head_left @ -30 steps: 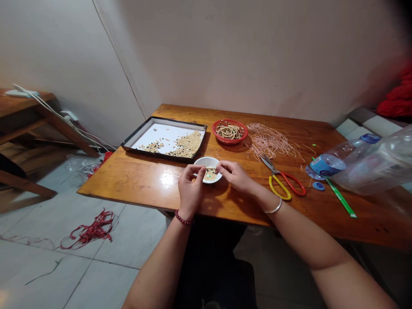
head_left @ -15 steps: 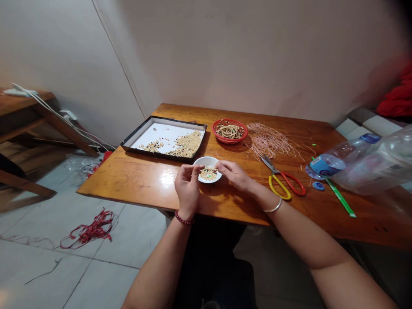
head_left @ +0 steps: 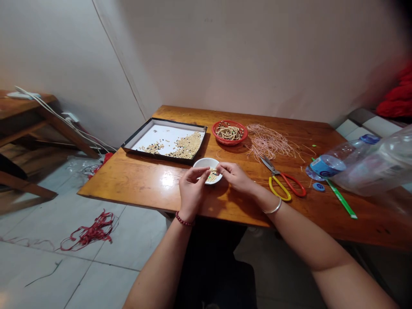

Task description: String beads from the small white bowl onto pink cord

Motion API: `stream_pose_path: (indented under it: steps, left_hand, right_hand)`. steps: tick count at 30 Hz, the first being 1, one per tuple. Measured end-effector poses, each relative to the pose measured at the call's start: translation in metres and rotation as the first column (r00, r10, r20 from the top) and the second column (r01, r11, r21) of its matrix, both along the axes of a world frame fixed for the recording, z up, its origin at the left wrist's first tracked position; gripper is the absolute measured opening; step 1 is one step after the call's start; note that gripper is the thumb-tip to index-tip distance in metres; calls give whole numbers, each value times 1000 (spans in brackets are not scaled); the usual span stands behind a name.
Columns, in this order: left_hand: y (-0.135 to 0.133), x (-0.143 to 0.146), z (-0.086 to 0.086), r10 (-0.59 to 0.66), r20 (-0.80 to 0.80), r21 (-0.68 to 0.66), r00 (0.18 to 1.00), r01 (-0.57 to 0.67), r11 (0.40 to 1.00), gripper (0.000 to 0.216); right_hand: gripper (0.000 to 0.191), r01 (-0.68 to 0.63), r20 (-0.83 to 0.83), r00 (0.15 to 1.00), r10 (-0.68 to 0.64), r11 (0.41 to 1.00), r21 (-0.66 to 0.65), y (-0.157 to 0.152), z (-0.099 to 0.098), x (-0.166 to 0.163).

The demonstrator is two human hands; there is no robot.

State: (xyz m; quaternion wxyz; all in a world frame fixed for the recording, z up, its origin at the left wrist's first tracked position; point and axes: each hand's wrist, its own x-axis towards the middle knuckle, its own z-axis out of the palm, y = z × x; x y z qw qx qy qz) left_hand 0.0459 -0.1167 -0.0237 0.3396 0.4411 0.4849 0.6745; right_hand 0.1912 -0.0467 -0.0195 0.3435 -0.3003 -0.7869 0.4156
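Note:
A white bowl (head_left: 206, 163) with pale beads in it stands near the table's front edge. Just above it, a short string of pale beads (head_left: 213, 171) runs between my hands. My left hand (head_left: 192, 186) pinches its left end between thumb and fingertips. At the other end my right hand (head_left: 235, 175) is closed on the string too. The fingers partly hide both ends and the bowl's contents. Behind the bowl, a black-rimmed tray (head_left: 144, 131) holds loose pale and dark beads. A red basket (head_left: 229, 142) contains finished-looking bead strands.
Pink cords (head_left: 272, 141) lie in a tangle right of the basket. Scissors (head_left: 279, 180) with yellow and red handles rest beside my right forearm. Plastic bottles (head_left: 334, 165), a blue cap (head_left: 318, 186) and a green strip (head_left: 341, 199) are on the right. Red ribbon (head_left: 93, 231) lies on the floor.
My left hand has moved right, closer to my right hand, and now covers more of the bowl. My right hand has barely shifted.

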Motion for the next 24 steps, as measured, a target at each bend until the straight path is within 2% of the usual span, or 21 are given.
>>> stream_pose_path:
  steps: [6, 9, 13, 18, 24]
  left_hand:
    - [0, -1, -4, 128, -84, 47, 988, -125, 991, 19]
    - [-1, 0, -4, 120, -81, 63, 989, -115, 991, 19]
    - [-3, 1, -3, 81, -68, 69, 994, -76, 995, 19]
    - [-3, 2, -2, 72, -88, 53, 993, -68, 996, 21]
    - [-1, 1, -1, 20, -32, 19, 999, -20, 1000, 25]
  right_hand:
    - [48, -28, -102, 995, 16, 993, -114, -3, -2, -3]
    - [45, -75, -142, 988, 55, 987, -139, -2, -3, -2]
    - [43, -128, -87, 989, 121, 989, -79, -1, -1, 2]
    - [40, -61, 31, 998, 61, 998, 19, -1, 5, 4]
    - [38, -47, 45, 998, 45, 998, 42, -1, 7, 3]
